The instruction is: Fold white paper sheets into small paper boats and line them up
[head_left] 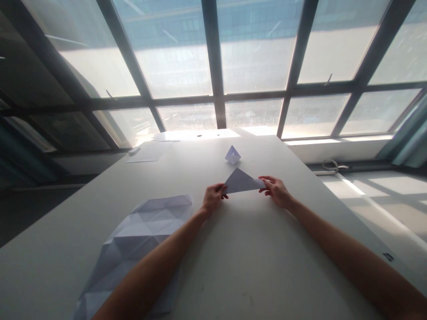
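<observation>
Between my two hands is a folded sheet of paper (pixel 240 181), shaped like a triangle with a narrow strip sticking out at its right end. My left hand (pixel 214 197) pinches its lower left corner. The strip's right end is gripped by the fingers of my right hand (pixel 275 191). Just beyond the held paper, a small folded paper boat (pixel 232 154) stands on the table. A large creased sheet of paper (pixel 133 244) lies to the left, partly hidden under my left forearm.
The white table (pixel 267 266) reaches toward a wall of windows (pixel 253 49). Flat white sheets (pixel 145 153) rest at its far left. A coiled cable (pixel 330 166) is by the wall on the right, beyond the table edge.
</observation>
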{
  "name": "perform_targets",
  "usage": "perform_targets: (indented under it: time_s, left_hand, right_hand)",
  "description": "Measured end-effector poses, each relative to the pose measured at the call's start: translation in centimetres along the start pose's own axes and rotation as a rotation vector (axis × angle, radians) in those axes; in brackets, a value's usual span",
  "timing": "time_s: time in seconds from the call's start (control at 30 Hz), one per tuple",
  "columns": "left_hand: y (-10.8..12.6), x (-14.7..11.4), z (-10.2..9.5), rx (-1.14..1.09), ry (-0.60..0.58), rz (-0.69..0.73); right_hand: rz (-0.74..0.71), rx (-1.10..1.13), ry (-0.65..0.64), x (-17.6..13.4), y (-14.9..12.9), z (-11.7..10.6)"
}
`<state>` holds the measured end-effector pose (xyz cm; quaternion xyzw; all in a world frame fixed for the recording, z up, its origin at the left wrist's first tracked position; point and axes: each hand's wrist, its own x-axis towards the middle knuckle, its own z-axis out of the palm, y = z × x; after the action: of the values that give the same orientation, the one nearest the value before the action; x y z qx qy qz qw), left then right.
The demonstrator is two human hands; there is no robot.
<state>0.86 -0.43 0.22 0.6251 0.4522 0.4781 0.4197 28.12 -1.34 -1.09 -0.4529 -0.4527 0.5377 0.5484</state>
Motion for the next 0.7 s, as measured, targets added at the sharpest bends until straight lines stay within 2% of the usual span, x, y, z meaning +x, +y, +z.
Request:
perform_targets:
  time_s: [0.2, 0.57, 0.7]
  left_hand:
    - [-0.2, 0.1, -0.2, -0.029, 0.0, -0.006]
    - [0.0, 0.1, -0.2, -0.02, 0.014, -0.02]
    - [0.0, 0.1, -0.2, -0.015, 0.047, -0.02]
  right_hand:
    - [0.028, 0.014, -0.147, -0.1, -0.3, -0.9]
    - [-0.131, -0.073, -0.035, -0.4, 0.1, 0.2]
    - [-0.209, -0.071, -0.075, -0.7, 0.0, 0.4]
